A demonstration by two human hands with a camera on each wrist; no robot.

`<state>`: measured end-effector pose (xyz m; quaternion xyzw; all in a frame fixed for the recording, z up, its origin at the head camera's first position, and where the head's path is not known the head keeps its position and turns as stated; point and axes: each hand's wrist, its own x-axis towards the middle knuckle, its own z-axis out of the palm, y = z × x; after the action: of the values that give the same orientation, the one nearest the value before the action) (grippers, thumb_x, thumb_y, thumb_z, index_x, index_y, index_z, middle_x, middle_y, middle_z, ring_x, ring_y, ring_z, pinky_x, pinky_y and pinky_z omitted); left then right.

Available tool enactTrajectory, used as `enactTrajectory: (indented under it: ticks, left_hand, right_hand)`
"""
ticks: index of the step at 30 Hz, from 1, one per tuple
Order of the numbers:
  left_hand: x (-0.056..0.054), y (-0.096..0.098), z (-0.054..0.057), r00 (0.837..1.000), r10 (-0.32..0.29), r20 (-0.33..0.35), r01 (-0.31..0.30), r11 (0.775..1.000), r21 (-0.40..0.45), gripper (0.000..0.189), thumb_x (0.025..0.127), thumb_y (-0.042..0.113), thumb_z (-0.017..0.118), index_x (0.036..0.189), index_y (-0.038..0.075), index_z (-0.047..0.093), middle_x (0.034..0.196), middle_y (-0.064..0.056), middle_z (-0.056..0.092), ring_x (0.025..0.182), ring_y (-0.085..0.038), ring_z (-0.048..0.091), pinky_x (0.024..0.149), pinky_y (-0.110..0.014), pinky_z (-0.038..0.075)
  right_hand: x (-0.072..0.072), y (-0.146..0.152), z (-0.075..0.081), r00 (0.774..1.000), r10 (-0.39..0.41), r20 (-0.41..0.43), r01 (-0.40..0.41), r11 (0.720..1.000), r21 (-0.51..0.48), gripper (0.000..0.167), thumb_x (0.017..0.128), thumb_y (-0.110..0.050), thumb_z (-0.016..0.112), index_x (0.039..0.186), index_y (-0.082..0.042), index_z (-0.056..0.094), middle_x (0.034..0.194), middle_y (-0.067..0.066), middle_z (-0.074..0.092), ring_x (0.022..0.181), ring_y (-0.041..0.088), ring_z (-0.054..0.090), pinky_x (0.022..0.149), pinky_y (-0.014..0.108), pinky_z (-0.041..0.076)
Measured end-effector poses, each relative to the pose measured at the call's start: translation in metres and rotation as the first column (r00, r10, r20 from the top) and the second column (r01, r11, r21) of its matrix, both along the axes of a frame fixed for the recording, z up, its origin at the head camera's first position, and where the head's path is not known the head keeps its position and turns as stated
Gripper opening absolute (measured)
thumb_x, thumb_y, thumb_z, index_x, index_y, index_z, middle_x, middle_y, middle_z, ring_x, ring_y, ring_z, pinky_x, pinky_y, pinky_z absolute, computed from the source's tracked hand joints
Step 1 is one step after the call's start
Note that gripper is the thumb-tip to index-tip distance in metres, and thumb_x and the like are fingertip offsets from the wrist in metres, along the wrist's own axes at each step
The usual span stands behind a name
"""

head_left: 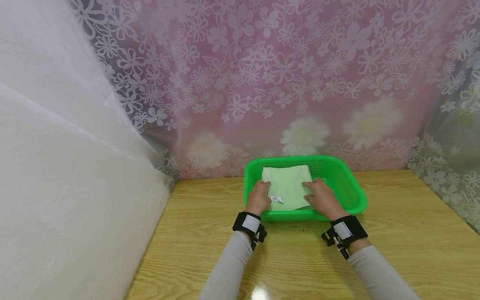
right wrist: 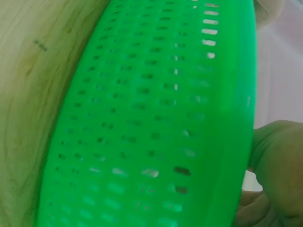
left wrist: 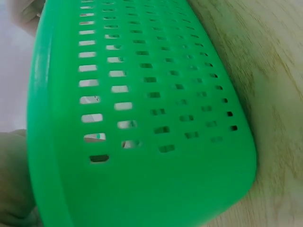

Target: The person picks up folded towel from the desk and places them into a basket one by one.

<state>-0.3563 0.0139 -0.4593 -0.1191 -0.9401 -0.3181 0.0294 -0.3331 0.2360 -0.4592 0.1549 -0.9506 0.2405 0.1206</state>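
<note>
A pale green folded towel (head_left: 288,187) with a small white label (head_left: 276,199) lies flat inside the left part of a green plastic basket (head_left: 346,187). My left hand (head_left: 258,198) holds the towel's left edge, thumb and index finger showing on top. At the right edge, my right hand (head_left: 321,198) grips it in the same way. In the left wrist view the basket's perforated wall (left wrist: 142,184) hides most of that hand. The right wrist view shows part of the right hand (right wrist: 284,165) beyond the basket's rim.
The basket stands on a wood-grain table (head_left: 202,233), near its back edge. Behind it hangs a pink floral curtain (head_left: 243,96). White sheeting (head_left: 75,166) borders the table on the left, and more floral curtain (head_left: 446,166) hangs on the right.
</note>
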Motion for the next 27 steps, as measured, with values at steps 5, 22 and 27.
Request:
enactTrajectory:
  ticks: [5, 22, 27]
  left_hand:
    - [0.001, 0.001, -0.004, 0.998, 0.021, -0.062, -0.025, 0.998, -0.060, 0.021, 0.087, -0.015, 0.065, 0.103, -0.006, 0.076, 0.115, -0.025, 0.066, 0.103, -0.034, 0.065, 0.072, -0.034, 0.048]
    - [0.003, 0.013, 0.000, 0.987, -0.158, 0.034, 0.160, 0.986, -0.047, 0.048, 0.097, 0.002, 0.068, 0.145, 0.005, 0.063, 0.148, -0.021, 0.061, 0.140, -0.041, 0.055, 0.115, -0.049, 0.048]
    - [0.002, 0.020, 0.006, 0.976, -0.153, 0.153, 0.173, 0.977, -0.124, 0.052, 0.097, 0.006, 0.073, 0.147, 0.009, 0.062, 0.147, -0.019, 0.060, 0.139, -0.040, 0.055, 0.112, -0.045, 0.050]
  right_hand:
    - [0.006, 0.009, -0.003, 0.999, -0.033, 0.035, 0.033, 0.999, 0.004, 0.037, 0.089, -0.001, 0.079, 0.123, 0.011, 0.072, 0.114, 0.033, 0.068, 0.105, 0.048, 0.063, 0.079, 0.055, 0.057]
    - [0.002, -0.006, -0.004, 0.989, 0.132, -0.064, -0.123, 0.984, 0.125, 0.035, 0.086, -0.007, 0.085, 0.119, 0.000, 0.077, 0.119, 0.025, 0.070, 0.106, 0.044, 0.068, 0.087, 0.053, 0.058]
    - [-0.006, -0.010, 0.000, 0.981, 0.121, 0.151, -0.137, 0.986, 0.099, 0.039, 0.088, -0.010, 0.084, 0.124, 0.001, 0.075, 0.122, 0.023, 0.074, 0.112, 0.045, 0.068, 0.091, 0.055, 0.058]
